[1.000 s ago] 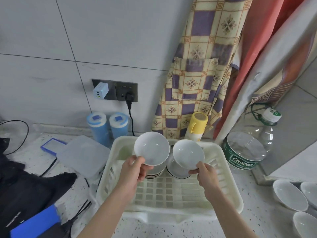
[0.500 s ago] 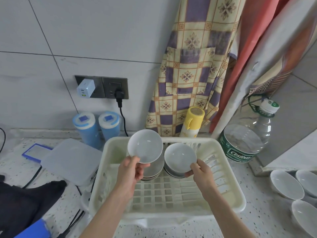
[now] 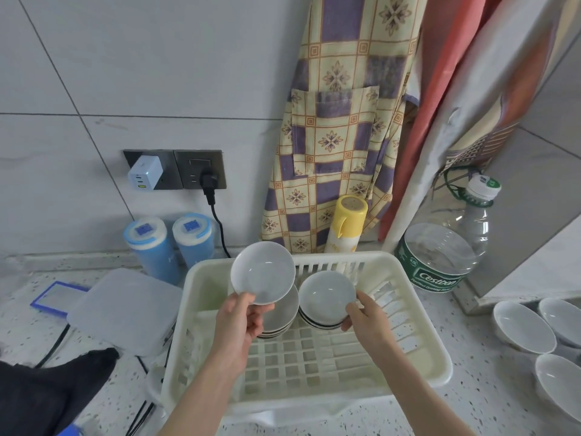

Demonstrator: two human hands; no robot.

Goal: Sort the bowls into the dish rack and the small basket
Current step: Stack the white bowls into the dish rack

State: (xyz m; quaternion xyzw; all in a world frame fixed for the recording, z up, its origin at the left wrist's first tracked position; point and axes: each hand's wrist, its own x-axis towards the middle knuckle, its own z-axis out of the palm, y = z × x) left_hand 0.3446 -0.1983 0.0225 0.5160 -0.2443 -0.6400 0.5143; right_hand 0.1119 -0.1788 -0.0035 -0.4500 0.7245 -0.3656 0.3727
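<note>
— What had changed over the cream plastic dish rack (image 3: 418,350) in that last second?

— Both small white ceramic bowls had come down. The right hand (image 3: 366,322) had its fingers (image 3: 353,308) pinching the rim of the lower white bowl (image 3: 327,297), which now sat right on top of the right-hand stack of bowls (image 3: 317,322) at the back of the rack. The left hand (image 3: 240,322) gripped the edge of the tilted white bowl (image 3: 263,272), held above the left-hand stack (image 3: 279,316), not yet touching it.

— So nearly placed?

— I'd judge so; neither was let go yet. More white bowls (image 3: 522,325) waited at the right on the speckled surface (image 3: 471,401). I couldn't see any small basket.

— And the room?

— Grey tiled wall, a checked yellow-and-purple apron (image 3: 339,127) hanging, a big clear water bottle (image 3: 446,247), two blue canisters (image 3: 169,243) beneath the wall sockets.
</note>
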